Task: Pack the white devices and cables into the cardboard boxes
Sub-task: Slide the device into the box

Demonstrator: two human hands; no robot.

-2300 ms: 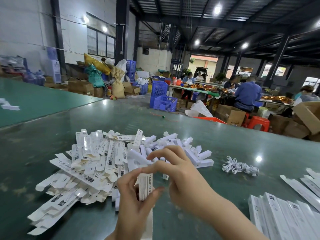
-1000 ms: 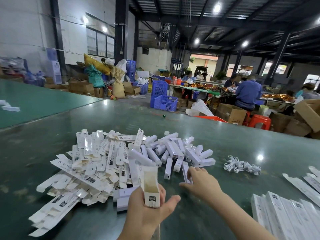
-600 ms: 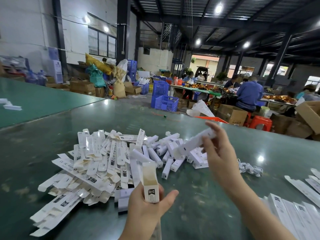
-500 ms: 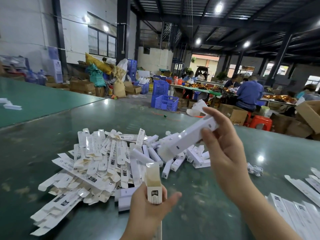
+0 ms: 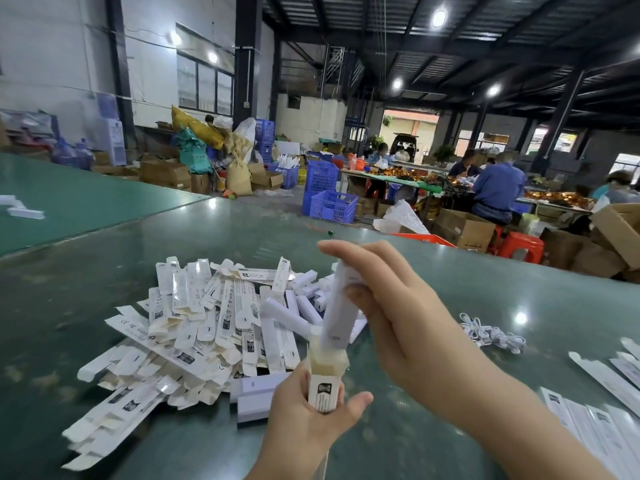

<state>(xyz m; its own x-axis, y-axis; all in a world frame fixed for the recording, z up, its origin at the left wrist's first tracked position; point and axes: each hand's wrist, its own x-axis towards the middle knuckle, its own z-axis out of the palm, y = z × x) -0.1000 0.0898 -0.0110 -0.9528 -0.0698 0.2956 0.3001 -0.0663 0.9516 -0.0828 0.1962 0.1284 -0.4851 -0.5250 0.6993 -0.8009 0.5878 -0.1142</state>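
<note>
Left hand [image 5: 304,407] — raised from the lower edge of the view, palm toward the camera, fingers and thumb curled in a grip round the lower part of one narrow white cardboard box [image 5: 325,382]; the box stands upright, its top end open, flaps spread.

Right hand [image 5: 388,306] — forearm enters from the lower right, wrist bent, hand arched above the box. Thumb and fingers pinch one long white rectangular device [image 5: 341,306] near its upper half; index finger stretched out over the top. The device is nearly upright, leaning slightly right, with its lower end just inside the box's open mouth.

Dark green glossy worktop [image 5: 450,282] — carries the stock:
- One loose heap of flat, unfolded white printed cartons [image 5: 194,327], left of the hands; too many and too overlapped to count.
- One smaller heap of loose white devices [image 5: 304,296], behind the hands, partly hidden by them; number cannot be told.
- One bundle of coiled white cables [image 5: 491,336], right of the right hand, well apart from the heaps.
- One row of white cartons [image 5: 599,420] at the lower right edge, cut off by the frame.

Background — seated workers [image 5: 495,192] at a far table, blue plastic crates [image 5: 329,199], brown cardboard cases [image 5: 464,228].
</note>
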